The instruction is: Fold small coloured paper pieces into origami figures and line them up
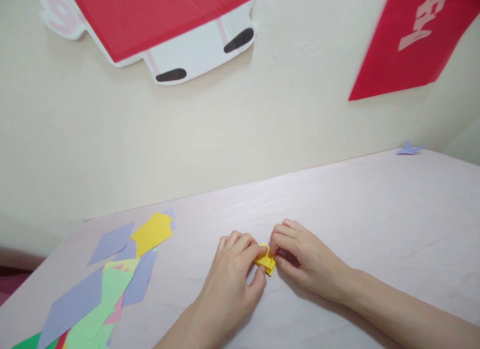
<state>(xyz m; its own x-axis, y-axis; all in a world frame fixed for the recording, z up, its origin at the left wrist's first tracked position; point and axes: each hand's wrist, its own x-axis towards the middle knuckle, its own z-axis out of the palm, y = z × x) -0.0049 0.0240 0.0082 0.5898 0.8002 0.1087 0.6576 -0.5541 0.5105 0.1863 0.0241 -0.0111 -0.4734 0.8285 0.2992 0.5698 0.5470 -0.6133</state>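
A small folded piece of yellow paper (266,260) lies on the pale pink table (337,209) between both hands. My left hand (232,276) pinches its left side with thumb and curled fingers. My right hand (300,259) pinches its right side, fingers bent and pressed onto the paper. Most of the yellow paper is hidden under the fingertips.
A loose pile of coloured paper sheets (108,284), lavender, green, yellow and pink, spreads over the table's left part. A small lavender folded paper figure (410,149) sits at the far right edge by the wall. Red and white decorations (157,24) hang on the cream wall.
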